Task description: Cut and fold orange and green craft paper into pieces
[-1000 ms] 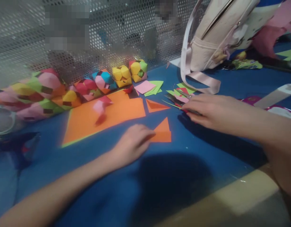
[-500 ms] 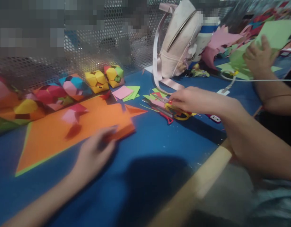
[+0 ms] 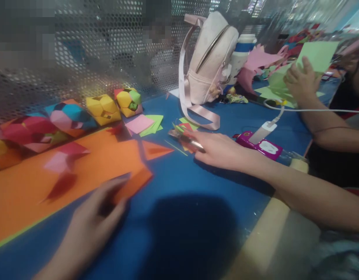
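Note:
My left hand (image 3: 94, 219) pinches a folded orange paper piece (image 3: 134, 182) at the edge of a large orange sheet (image 3: 51, 182) on the blue table (image 3: 197, 217). Its fingers are blurred by motion. My right hand (image 3: 218, 149) reaches over a pile of paper scraps (image 3: 183, 126), closed on a pair of scissors (image 3: 186, 140) whose metal blades stick out to the left. A loose orange triangle (image 3: 154, 149) lies between the hands.
Several folded paper balls (image 3: 103, 109) line the perforated metal screen (image 3: 80, 58). A pink backpack (image 3: 210, 64), a bottle (image 3: 242, 50) and a pink phone on a cable (image 3: 261, 144) stand at the right. Another person's hand (image 3: 302, 79) holds green paper (image 3: 316, 54).
The view swung right and everything slid left. My left hand drew the orange piece nearer, onto the big sheet's edge. My right hand lifted the scissors off the scraps.

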Demonstrator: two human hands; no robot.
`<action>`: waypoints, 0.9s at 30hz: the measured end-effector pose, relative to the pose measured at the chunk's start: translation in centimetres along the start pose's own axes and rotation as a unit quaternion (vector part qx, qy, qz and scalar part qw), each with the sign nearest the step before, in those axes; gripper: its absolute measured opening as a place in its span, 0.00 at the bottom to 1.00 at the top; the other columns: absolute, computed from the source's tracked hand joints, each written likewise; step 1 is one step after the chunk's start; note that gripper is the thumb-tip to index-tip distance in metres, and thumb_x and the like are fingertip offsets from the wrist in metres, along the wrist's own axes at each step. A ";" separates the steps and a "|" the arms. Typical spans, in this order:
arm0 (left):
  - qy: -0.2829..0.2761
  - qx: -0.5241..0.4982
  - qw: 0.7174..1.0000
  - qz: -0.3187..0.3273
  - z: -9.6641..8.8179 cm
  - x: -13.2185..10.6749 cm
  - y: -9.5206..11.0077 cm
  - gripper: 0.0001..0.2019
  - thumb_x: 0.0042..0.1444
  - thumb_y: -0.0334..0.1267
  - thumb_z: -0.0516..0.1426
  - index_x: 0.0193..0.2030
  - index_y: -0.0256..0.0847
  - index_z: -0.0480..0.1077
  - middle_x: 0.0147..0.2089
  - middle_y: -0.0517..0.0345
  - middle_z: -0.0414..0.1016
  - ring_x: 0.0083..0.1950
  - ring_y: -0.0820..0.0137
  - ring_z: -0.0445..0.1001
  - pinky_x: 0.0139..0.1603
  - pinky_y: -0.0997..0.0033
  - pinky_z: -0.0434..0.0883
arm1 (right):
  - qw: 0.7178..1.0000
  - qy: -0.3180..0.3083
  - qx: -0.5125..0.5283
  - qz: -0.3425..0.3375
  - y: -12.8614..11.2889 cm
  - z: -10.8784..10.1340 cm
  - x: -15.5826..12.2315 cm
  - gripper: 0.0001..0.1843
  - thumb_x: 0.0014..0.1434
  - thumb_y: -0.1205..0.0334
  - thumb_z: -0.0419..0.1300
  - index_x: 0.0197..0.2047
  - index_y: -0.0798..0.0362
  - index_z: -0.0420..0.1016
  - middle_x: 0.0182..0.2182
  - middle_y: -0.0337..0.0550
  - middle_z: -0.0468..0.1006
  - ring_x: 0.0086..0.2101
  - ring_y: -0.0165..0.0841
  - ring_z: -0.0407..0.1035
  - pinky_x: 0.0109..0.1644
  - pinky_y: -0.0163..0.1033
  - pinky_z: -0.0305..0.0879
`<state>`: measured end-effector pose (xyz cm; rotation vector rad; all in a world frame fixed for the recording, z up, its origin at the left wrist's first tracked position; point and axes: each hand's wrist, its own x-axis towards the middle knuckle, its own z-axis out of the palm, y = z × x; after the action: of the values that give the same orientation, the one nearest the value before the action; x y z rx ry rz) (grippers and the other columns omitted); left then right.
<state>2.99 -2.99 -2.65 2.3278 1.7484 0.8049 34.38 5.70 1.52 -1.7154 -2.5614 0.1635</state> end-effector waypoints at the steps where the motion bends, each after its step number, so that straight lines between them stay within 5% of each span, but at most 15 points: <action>1: -0.001 -0.004 1.000 -0.005 0.0 0.0 0.0 0.15 0.61 0.51 0.56 0.51 0.50 0.71 0.40 0.59 0.82 0.32 0.66 0.81 0.29 0.73 0.77 | 1.000 0.024 -0.010 0.001 0.1 -0.2 -0.4 0.27 0.61 0.61 0.52 0.63 0.60 0.64 0.50 0.60 0.78 0.41 0.49 0.76 0.35 0.43 0.67; 6: -0.017 -0.026 0.999 -0.021 0.1 -0.2 0.0 0.16 0.61 0.51 0.57 0.54 0.51 0.70 0.44 0.59 0.82 0.30 0.68 0.79 0.28 0.74 0.76 | 0.986 0.140 0.067 -0.064 0.1 -0.6 -2.0 0.34 0.61 0.63 0.52 0.69 0.58 0.53 0.46 0.55 0.80 0.41 0.45 0.76 0.37 0.42 0.70; 10: -0.043 -0.045 0.998 -0.002 0.2 0.5 -0.1 0.15 0.63 0.50 0.56 0.55 0.52 0.69 0.46 0.60 0.82 0.33 0.69 0.81 0.32 0.76 0.77 | 0.975 0.043 0.149 -0.157 -0.3 0.4 -1.8 0.22 0.57 0.67 0.53 0.56 0.54 0.68 0.44 0.48 0.80 0.40 0.39 0.76 0.38 0.39 0.71; 13: -0.049 -0.071 0.996 0.012 0.4 1.3 0.2 0.13 0.64 0.47 0.55 0.53 0.51 0.70 0.43 0.61 0.82 0.36 0.69 0.82 0.33 0.78 0.77 | 0.962 0.028 0.176 -0.208 -0.5 1.3 -1.2 0.19 0.57 0.69 0.53 0.52 0.55 0.71 0.46 0.50 0.79 0.44 0.39 0.75 0.44 0.41 0.72; 20: -0.017 -0.084 0.996 0.012 1.5 2.3 0.5 0.09 0.66 0.44 0.54 0.49 0.49 0.72 0.40 0.61 0.81 0.36 0.70 0.80 0.38 0.74 0.78 | 0.959 0.008 0.200 -0.202 0.1 1.9 -1.2 0.20 0.59 0.66 0.55 0.55 0.53 0.73 0.46 0.51 0.78 0.47 0.41 0.73 0.48 0.45 0.72; 27: -0.053 -0.057 0.996 0.048 1.4 2.8 -0.4 0.12 0.66 0.46 0.52 0.50 0.46 0.72 0.39 0.60 0.81 0.34 0.68 0.79 0.40 0.71 0.77 | 0.958 0.001 0.192 -0.213 0.2 2.3 -1.1 0.16 0.61 0.67 0.54 0.51 0.53 0.73 0.45 0.49 0.79 0.46 0.39 0.73 0.48 0.45 0.71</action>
<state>3.84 -0.02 -3.04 2.3480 1.5174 0.7603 34.77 4.64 -0.76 -1.0091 -2.6020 0.5868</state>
